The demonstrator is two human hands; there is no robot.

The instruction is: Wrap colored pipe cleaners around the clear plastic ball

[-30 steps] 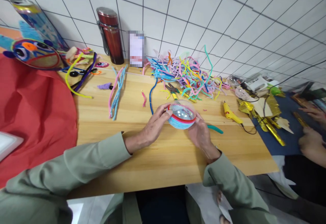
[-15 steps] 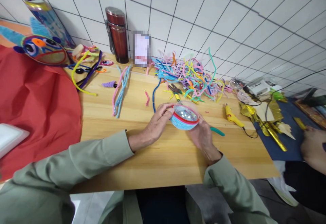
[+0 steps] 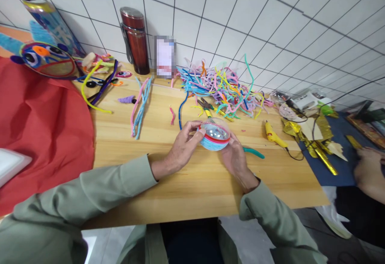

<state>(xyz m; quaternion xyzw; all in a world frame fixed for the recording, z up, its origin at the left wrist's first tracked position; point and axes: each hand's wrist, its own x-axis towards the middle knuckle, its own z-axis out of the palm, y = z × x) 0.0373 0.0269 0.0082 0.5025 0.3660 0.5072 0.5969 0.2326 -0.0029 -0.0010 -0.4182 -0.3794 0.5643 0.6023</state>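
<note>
Between my hands is a clear plastic bowl (image 3: 214, 143), its outside wrapped in light blue, with pink and red bands near the rim. My left hand (image 3: 185, 147) grips its left side, thumb at the rim. From the right, my right hand (image 3: 235, 155) holds the other side, its fingers partly hidden behind the bowl. Just beyond lie pliers (image 3: 207, 109) with yellow handles. A teal handle (image 3: 255, 152) pokes out to the right of my right hand. A blue pipe cleaner (image 3: 180, 111) lies behind my left hand.
A tangled heap of pipe cleaners (image 3: 219, 87) lies by the wall. A yellow glue gun (image 3: 273, 136) with a cord is at right. A red flask (image 3: 136, 41) and a phone (image 3: 164, 57) stand at the back. Red cloth (image 3: 60, 136) covers the left. Another person's hand (image 3: 371, 172) is far right.
Both hands still hold the bowl. The bowl has tilted slightly, showing more of the pink band under the red one. The whole view has shifted a little.
</note>
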